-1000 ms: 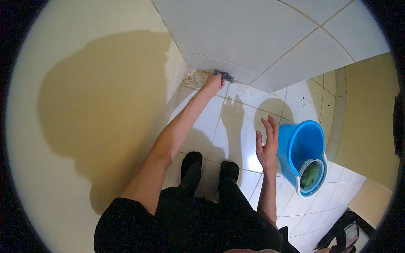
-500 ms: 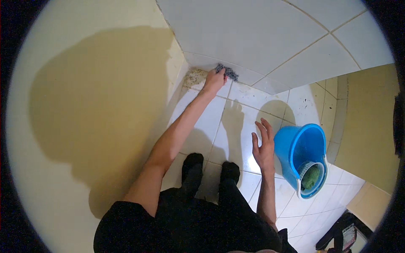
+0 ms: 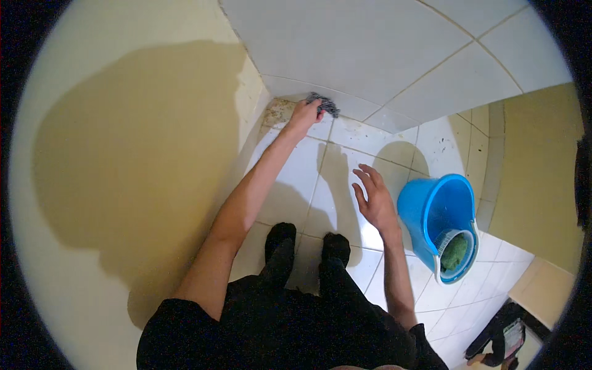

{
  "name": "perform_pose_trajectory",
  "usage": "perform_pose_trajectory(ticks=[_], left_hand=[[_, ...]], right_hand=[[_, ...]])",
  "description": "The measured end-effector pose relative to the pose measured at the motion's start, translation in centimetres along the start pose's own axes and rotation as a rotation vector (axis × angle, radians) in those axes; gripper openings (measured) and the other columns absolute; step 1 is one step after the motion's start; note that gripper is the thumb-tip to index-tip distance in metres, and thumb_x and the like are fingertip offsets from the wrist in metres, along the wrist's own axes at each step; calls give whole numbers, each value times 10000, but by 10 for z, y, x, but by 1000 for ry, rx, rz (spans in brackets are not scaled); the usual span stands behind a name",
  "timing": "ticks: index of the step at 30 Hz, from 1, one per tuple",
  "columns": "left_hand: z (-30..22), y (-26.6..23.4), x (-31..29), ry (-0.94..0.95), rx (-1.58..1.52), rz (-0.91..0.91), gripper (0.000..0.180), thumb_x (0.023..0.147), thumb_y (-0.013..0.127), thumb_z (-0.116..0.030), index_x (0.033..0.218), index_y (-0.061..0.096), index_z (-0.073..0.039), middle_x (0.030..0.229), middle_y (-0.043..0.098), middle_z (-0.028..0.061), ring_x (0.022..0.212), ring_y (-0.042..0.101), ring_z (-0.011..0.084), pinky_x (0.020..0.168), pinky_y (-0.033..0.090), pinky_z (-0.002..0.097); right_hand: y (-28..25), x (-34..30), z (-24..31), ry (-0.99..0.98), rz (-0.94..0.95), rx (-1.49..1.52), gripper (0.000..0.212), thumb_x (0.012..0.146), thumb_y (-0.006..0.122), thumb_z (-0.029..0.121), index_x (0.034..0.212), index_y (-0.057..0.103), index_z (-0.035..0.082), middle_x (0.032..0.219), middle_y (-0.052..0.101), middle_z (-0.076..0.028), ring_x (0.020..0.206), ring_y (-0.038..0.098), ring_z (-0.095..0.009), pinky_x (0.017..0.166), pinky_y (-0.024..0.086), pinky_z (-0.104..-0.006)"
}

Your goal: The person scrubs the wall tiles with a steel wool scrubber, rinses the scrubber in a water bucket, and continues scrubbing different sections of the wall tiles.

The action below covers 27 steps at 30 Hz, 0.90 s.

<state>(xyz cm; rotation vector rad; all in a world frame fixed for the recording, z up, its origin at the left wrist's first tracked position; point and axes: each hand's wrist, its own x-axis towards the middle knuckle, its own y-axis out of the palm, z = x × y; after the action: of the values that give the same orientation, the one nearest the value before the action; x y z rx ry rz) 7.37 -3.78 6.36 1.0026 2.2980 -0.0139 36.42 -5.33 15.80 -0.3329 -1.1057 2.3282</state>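
Note:
My left hand (image 3: pixel 303 116) reaches far forward, fingers closed round a crumpled, fuzzy grey cloth (image 3: pixel 325 105). The cloth lies against the foot of the white tiled wall (image 3: pixel 345 55), where it meets the floor. Part of it is hidden by my fingers. Just left of that hand, the floor corner (image 3: pixel 279 111) is speckled brown with dirt. My right hand (image 3: pixel 377 203) hovers with spread fingers and nothing in it, left of a blue bucket (image 3: pixel 414 206). Inside the bucket's white wringer basket (image 3: pixel 470 251) sits a green scouring pad or cloth (image 3: pixel 454 253).
A yellowish wall (image 3: pixel 92 154) with my shadow on it rises close on the left. White floor tiles (image 3: pixel 290 163) lie below, with dark specks near the far wall. My feet in black socks (image 3: pixel 280 242) stand in the middle. Dark objects (image 3: pixel 502 336) lie at lower right.
My right hand has moved slightly left and forward, its fingers still spread. The left hand and the grey cloth have shifted a little left along the wall's foot.

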Motion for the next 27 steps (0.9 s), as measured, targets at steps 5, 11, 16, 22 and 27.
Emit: perform_pose_trajectory(ticks=[5, 11, 16, 22, 27], left_hand=[[-5, 23, -14, -5, -35, -20, 170, 966, 618, -149, 930, 566, 10, 833, 613, 92, 613, 576, 151, 545, 532, 254], [5, 5, -3, 13, -19, -18, 184, 985, 603, -182, 950, 605, -1, 818, 622, 76, 629, 577, 142, 543, 508, 251], [-3, 29, -16, 60, -34, -13, 221, 993, 591, -204, 953, 602, 13, 847, 626, 73, 680, 594, 130, 567, 513, 250], [-12, 20, -19, 45, 16, 81, 197, 992, 576, -197, 956, 594, -4, 860, 626, 69, 659, 590, 133, 586, 521, 242], [-18, 45, -37, 15, 9, -18, 206, 982, 578, -186, 947, 584, 18, 867, 611, 77, 674, 592, 133, 587, 522, 242]], right_hand=[[-38, 25, -8, -128, 206, -160, 268, 940, 610, 161, 1173, 627, 31, 1153, 644, -184, 1079, 607, -382, 938, 494, -457], [-10, 34, 0, -52, 118, -25, 268, 933, 597, 152, 1165, 626, 22, 1179, 633, -189, 1095, 608, -375, 978, 479, -461], [88, -4, 18, 40, -196, 470, 259, 888, 568, -28, 1139, 622, 8, 1114, 625, -194, 1015, 614, -362, 883, 505, -407], [154, -41, 14, -200, -218, 303, 345, 787, 601, -113, 1108, 646, 3, 1082, 624, -177, 943, 606, -346, 817, 519, -391], [161, -63, -8, -217, -209, 211, 385, 732, 619, -115, 1097, 649, 4, 1092, 618, -166, 970, 590, -352, 848, 511, -433]])
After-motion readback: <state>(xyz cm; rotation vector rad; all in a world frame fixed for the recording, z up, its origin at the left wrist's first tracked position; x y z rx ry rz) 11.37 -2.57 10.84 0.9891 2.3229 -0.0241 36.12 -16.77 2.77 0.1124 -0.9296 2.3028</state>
